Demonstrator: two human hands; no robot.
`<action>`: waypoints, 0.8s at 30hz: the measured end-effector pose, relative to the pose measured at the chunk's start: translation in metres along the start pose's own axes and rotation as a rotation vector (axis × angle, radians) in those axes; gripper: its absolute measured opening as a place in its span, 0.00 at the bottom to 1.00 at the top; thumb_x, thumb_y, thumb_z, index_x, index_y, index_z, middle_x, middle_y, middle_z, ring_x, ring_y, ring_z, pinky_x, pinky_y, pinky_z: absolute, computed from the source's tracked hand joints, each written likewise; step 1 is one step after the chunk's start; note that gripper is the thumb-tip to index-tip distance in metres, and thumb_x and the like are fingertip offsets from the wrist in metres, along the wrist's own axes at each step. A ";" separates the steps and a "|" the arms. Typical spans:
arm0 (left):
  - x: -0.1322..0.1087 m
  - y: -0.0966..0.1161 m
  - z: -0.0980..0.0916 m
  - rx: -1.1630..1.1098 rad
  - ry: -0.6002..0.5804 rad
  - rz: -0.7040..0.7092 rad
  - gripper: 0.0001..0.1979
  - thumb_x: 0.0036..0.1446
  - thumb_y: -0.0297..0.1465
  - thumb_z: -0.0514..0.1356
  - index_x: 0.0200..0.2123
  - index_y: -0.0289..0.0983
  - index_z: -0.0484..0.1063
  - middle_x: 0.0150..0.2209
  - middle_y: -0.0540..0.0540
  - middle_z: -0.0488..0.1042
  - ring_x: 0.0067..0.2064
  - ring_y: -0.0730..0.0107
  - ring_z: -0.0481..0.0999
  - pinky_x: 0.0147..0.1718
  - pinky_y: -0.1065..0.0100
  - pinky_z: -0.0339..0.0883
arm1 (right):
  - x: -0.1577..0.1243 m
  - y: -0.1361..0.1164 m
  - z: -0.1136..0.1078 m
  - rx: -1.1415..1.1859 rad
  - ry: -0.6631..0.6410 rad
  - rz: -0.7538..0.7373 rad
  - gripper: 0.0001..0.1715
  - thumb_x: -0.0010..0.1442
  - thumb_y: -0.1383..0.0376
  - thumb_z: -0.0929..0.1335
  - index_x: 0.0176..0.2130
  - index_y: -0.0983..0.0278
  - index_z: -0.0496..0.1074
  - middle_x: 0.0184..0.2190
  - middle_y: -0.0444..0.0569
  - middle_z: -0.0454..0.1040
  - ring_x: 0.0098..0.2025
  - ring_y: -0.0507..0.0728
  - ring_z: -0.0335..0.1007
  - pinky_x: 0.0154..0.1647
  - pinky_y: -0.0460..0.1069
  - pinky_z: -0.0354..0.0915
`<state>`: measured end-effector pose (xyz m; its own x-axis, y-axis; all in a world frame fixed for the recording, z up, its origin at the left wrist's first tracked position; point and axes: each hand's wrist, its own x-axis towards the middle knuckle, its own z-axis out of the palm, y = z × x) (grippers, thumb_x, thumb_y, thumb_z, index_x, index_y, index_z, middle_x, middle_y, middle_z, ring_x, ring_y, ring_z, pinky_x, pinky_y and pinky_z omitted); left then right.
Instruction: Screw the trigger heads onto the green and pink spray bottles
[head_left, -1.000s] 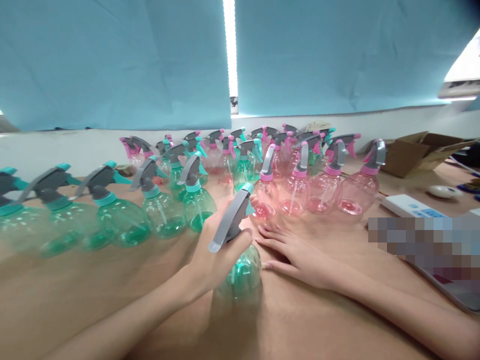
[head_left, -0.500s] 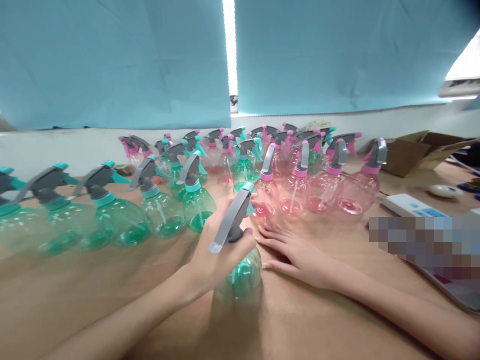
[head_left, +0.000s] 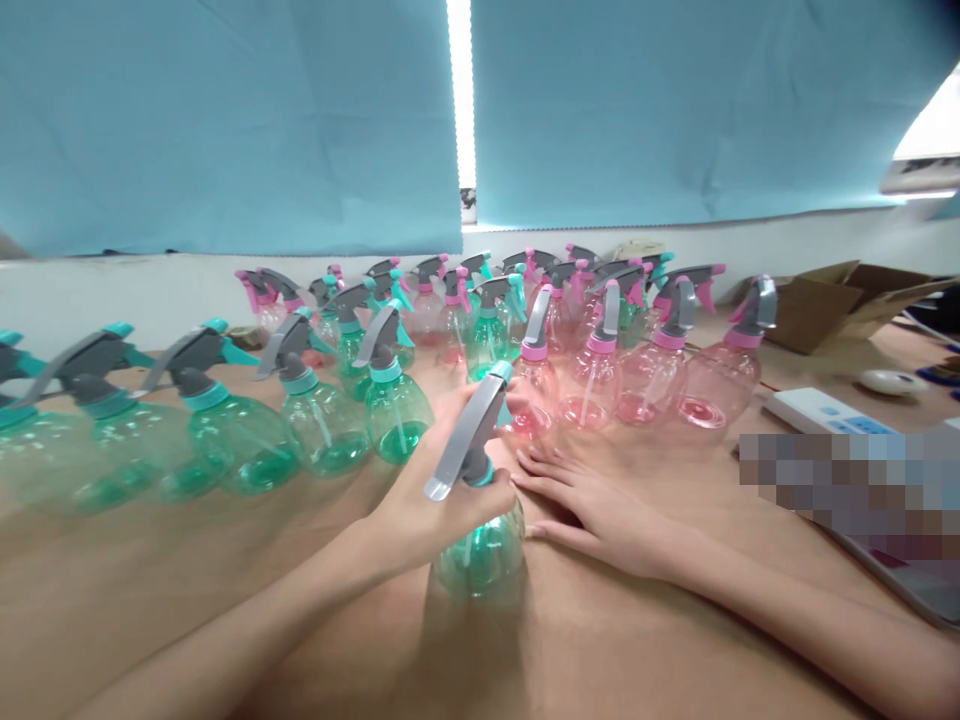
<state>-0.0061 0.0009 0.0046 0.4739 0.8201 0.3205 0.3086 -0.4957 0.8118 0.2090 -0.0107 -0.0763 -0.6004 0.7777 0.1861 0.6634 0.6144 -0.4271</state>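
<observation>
My left hand [head_left: 442,470] is wrapped round the neck of a green spray bottle [head_left: 480,555] with a grey and turquoise trigger head. The bottle stands close in front of me, and part of its neck is hidden by my fingers. Just right of it, my right hand [head_left: 592,505] lies flat on the table [head_left: 600,640], fingers stretched out and holding nothing. Beyond that hand stands a row of pink spray bottles [head_left: 589,395]. A row of green spray bottles [head_left: 326,435] runs off to the left.
More pink and green spray bottles [head_left: 491,335] crowd the back of the table. At the right are an open cardboard box [head_left: 814,305], a white computer mouse [head_left: 892,382] and a white and blue box [head_left: 825,412]. A blue curtain [head_left: 675,110] hangs behind.
The held bottle's spray head has shifted very slightly right, and my left hand sits a little differently round the neck. My right hand has stayed where it was.
</observation>
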 end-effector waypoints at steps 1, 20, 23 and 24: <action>0.000 0.000 0.001 0.000 0.013 -0.003 0.29 0.48 0.22 0.58 0.54 0.45 0.64 0.46 0.47 0.73 0.27 0.77 0.70 0.33 0.69 0.72 | 0.000 0.000 0.000 0.003 -0.002 0.004 0.34 0.67 0.46 0.62 0.65 0.60 0.63 0.65 0.55 0.62 0.68 0.67 0.54 0.67 0.65 0.51; -0.002 0.007 0.008 0.042 0.114 -0.009 0.22 0.53 0.29 0.55 0.53 0.41 0.61 0.32 0.51 0.72 0.32 0.69 0.74 0.30 0.68 0.67 | 0.000 0.004 0.002 0.007 -0.018 -0.005 0.37 0.67 0.45 0.62 0.67 0.59 0.59 0.66 0.55 0.60 0.68 0.66 0.52 0.67 0.65 0.51; -0.003 0.009 0.007 0.079 0.116 0.019 0.18 0.52 0.28 0.54 0.48 0.40 0.64 0.36 0.49 0.72 0.32 0.69 0.73 0.30 0.67 0.66 | 0.000 0.003 0.001 -0.001 -0.026 0.006 0.37 0.67 0.45 0.62 0.67 0.60 0.59 0.66 0.56 0.60 0.68 0.66 0.52 0.67 0.65 0.50; -0.003 0.009 0.006 0.096 0.120 0.033 0.15 0.52 0.28 0.54 0.45 0.40 0.65 0.37 0.48 0.72 0.32 0.69 0.73 0.30 0.67 0.66 | 0.000 0.002 0.000 -0.007 -0.031 0.008 0.37 0.67 0.45 0.62 0.67 0.61 0.59 0.66 0.56 0.60 0.68 0.66 0.52 0.68 0.65 0.50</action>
<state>0.0004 -0.0074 0.0076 0.3850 0.8282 0.4074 0.3746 -0.5436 0.7511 0.2102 -0.0092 -0.0776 -0.6088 0.7779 0.1555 0.6709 0.6095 -0.4224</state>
